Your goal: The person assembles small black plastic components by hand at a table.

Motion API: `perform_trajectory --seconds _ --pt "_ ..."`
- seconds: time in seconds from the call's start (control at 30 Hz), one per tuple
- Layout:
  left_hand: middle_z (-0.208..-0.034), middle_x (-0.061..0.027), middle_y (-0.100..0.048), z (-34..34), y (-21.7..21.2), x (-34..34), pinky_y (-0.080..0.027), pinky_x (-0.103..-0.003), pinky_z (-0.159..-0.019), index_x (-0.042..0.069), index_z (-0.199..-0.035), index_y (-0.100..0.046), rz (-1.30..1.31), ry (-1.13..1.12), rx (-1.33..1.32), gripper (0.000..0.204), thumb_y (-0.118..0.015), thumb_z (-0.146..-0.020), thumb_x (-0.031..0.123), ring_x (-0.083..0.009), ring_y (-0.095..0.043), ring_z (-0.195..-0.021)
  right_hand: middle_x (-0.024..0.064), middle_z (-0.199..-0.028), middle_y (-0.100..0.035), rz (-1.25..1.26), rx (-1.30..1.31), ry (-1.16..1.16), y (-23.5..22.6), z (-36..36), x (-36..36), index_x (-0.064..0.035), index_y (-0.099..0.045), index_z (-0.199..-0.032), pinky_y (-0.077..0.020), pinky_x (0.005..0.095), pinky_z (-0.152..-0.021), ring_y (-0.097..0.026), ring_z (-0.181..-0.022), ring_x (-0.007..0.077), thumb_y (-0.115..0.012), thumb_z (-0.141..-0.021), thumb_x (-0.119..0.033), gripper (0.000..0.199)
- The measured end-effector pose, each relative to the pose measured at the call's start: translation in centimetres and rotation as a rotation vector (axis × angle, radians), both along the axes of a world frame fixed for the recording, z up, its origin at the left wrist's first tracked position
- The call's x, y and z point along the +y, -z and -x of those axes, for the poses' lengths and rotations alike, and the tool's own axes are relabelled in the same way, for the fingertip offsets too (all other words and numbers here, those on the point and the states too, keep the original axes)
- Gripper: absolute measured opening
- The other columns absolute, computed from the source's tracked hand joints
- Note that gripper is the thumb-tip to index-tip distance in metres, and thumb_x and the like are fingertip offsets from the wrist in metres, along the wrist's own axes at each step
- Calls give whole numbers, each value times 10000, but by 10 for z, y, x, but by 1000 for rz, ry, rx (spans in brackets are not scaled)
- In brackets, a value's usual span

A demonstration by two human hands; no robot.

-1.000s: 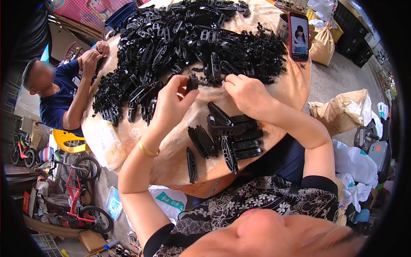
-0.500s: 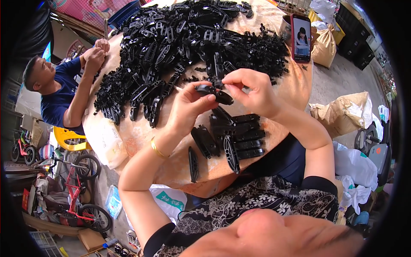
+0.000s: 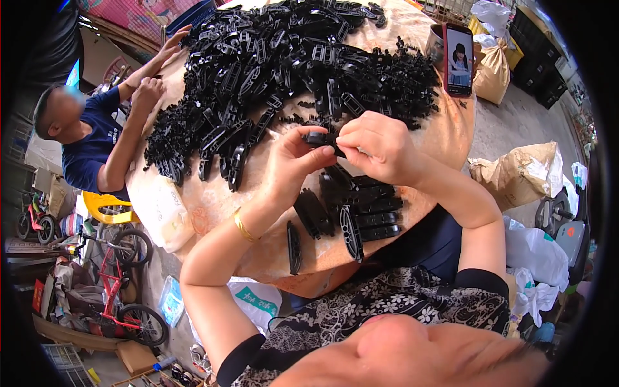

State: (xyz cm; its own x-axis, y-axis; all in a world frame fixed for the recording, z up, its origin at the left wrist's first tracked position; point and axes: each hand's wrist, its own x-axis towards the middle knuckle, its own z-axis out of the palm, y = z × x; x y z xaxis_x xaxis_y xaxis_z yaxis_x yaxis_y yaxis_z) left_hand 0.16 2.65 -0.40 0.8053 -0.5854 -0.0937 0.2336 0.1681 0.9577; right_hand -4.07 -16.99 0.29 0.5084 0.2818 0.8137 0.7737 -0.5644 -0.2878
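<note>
Between my hands, above the table's near half, is a small black plastic part [image 3: 316,138]. My left hand [image 3: 298,155] grips it with thumb and fingers from the left. From the right, the fingertips of my right hand [image 3: 374,145] are pinched together against its other end, and partly hide it. Whether a smaller piece sits in that pinch I cannot make out. Just below my hands lie several long black plastic pieces [image 3: 377,218], some in a stacked row. A single slim black piece [image 3: 294,248] rests apart, nearer the table edge.
A big heap of black plastic parts [image 3: 258,71] covers the far side of the round table [image 3: 445,155]. A phone [image 3: 457,61] stands upright at the far right beside a cup [image 3: 434,45]. At the left sits a co-worker [image 3: 97,135]; a white bag [image 3: 158,209] lies near the left edge.
My right hand has come in against the black part, which is now turned and more hidden. The co-worker's hands have parted, one reaching out toward the heap.
</note>
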Motion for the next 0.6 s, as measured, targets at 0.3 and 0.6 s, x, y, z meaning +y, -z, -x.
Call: perform_trajectory --seconds 0.3,0.6 --pt "-1076 -82 -605 -1 -12 2 -548 -377 -820 44 -1295 -451 159 144 221 349 -471 -981 195 -209 -654 -838 82 -848 -661 -180 94 -87 -5 -1 -4 -35 -659 -889 -519 319 -660 -626 -735 244 -662 -736 48 174" --pt "-833 -68 -624 -6 -7 8 -504 -250 -510 7 -1154 -533 71 273 220 299 -457 -991 245 -148 -630 -650 43 -939 -672 40 -9 -167 -5 1 -5 -67 -676 -892 -525 315 -706 -601 -805 225 -685 -652 48 265"
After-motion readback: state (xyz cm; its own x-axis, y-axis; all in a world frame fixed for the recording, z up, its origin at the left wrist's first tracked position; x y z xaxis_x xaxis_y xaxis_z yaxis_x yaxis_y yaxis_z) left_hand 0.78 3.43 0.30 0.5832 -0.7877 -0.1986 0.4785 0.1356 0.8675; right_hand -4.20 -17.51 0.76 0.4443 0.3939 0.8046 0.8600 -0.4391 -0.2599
